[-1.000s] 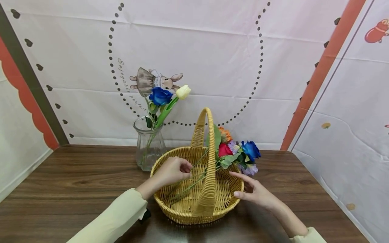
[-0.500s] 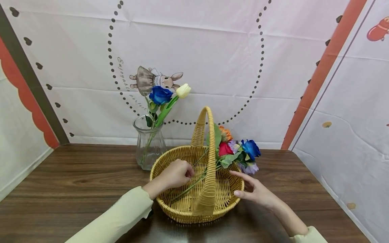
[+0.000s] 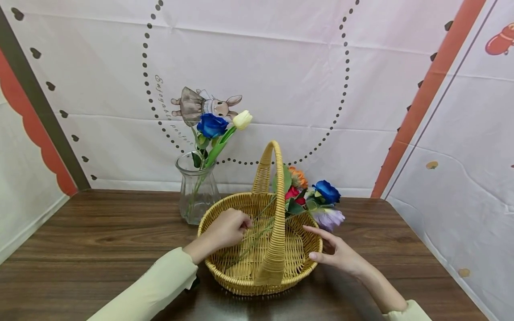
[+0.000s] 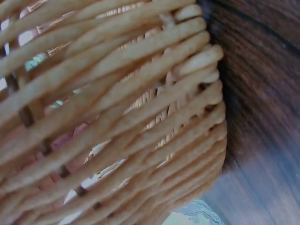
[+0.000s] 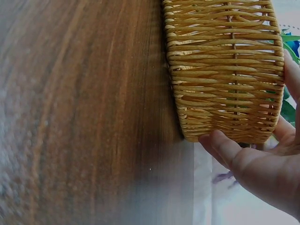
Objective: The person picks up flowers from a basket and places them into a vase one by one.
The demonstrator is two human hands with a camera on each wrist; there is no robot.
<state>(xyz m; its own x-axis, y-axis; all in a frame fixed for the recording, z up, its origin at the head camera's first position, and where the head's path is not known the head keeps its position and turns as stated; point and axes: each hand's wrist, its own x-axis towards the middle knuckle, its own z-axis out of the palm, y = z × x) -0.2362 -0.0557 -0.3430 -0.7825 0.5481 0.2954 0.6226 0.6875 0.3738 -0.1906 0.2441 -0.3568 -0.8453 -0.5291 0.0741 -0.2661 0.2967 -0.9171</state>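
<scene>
A yellow wicker basket with a tall arched handle stands on the table. My left hand reaches inside over its left rim, fingers curled in on thin flower stems. These stems run right, under the handle, to a bunch with a blue rose, red rose, orange flower and pale purple flower. The left fingertips are hidden in the head view. My right hand holds the basket's right rim, with lower fingers against the outer wall. Woven strands fill the left wrist view.
Behind and left of the basket stands a clear glass vase with a blue rose and a cream tulip. A printed cloth hangs behind the dark wooden table.
The bunch has shifted and turned: its blue rose moved slightly up and left, and leaves now partly cover the red rose. My left hand moved a little; the right stayed put.
</scene>
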